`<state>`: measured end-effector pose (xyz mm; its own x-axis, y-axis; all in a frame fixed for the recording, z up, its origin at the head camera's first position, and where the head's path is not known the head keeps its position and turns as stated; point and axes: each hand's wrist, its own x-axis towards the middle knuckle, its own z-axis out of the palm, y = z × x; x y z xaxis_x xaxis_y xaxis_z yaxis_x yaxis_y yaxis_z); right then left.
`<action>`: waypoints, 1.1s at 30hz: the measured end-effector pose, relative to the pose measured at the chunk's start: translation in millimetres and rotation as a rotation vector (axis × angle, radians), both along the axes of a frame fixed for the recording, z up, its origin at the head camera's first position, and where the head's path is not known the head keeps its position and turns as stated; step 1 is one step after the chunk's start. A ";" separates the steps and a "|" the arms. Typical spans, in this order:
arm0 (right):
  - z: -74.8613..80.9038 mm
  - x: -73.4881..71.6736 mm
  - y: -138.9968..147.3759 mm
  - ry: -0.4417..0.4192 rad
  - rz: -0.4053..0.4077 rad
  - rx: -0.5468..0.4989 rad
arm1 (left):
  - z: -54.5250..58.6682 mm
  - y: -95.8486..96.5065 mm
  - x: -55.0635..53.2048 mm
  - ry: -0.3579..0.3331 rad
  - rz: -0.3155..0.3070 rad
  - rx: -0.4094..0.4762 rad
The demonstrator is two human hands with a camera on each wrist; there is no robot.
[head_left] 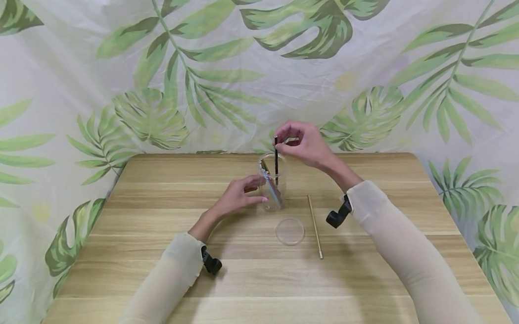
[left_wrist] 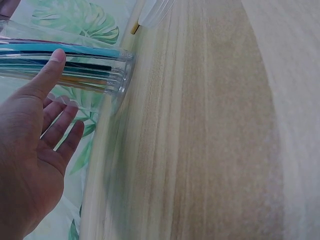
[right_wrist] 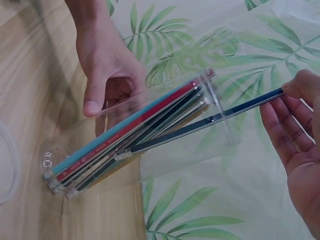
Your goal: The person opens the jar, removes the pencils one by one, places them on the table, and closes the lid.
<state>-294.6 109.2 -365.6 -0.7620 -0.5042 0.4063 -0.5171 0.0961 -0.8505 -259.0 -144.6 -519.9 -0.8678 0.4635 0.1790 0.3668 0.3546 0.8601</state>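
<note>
A clear plastic cylinder jar stands upright near the table's back edge. Several pencils lean inside it, among them a light-blue pencil and a red pencil, their metal-capped ends at the bottom. My left hand holds the jar from the left, thumb on the near side and fingers around behind. Above the mouth, my right hand pinches the upper end of a dark pencil. Its metal-capped lower end is inside the jar, above the bottom.
A gold pencil lies on the wooden table to the right of the jar. Beside it, a round clear lid lies flat. A leaf-patterned cloth hangs behind the table. Each wrist carries a small black camera.
</note>
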 end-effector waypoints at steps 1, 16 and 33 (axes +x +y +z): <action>1.3 0.4 0.7 0.003 -0.006 -0.012 | -0.1 0.1 -0.1 0.001 -0.001 0.002; 20.0 4.0 10.6 0.081 -0.054 -0.151 | -1.8 0.6 -0.5 -0.002 0.006 -0.017; 40.9 1.9 34.0 0.017 -0.064 -0.532 | -1.2 0.5 -0.8 0.012 0.000 -0.012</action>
